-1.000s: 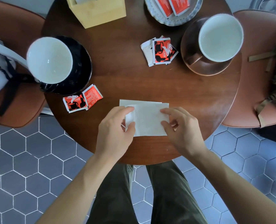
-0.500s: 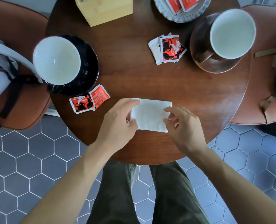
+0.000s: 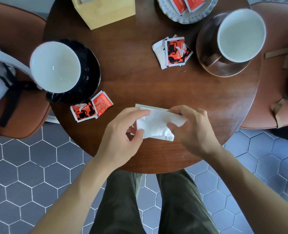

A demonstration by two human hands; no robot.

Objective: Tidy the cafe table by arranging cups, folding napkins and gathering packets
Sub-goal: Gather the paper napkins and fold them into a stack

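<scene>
A white paper napkin (image 3: 154,124) lies folded near the front of the round wooden table (image 3: 140,78). My left hand (image 3: 121,137) pinches its left edge and my right hand (image 3: 192,129) grips its right side, lifting that end slightly. A white cup (image 3: 55,67) rests on a black saucer (image 3: 91,71) at the left. Another white cup (image 3: 241,35) sits on a brown saucer (image 3: 224,70) at the right. Red sugar packets (image 3: 91,108) lie beside the black saucer, and more packets (image 3: 173,51) lie near the brown saucer.
A wooden napkin box (image 3: 104,10) stands at the back. A grey dish (image 3: 187,16) holding red packets sits behind the right cup. Brown chairs (image 3: 16,31) flank the table, with bags on them. Grey hexagon floor tiles lie below.
The napkin lay flat under my fingertips before. Now my right hand has closed over its right end and raised it, and my left hand has pinched the left edge.
</scene>
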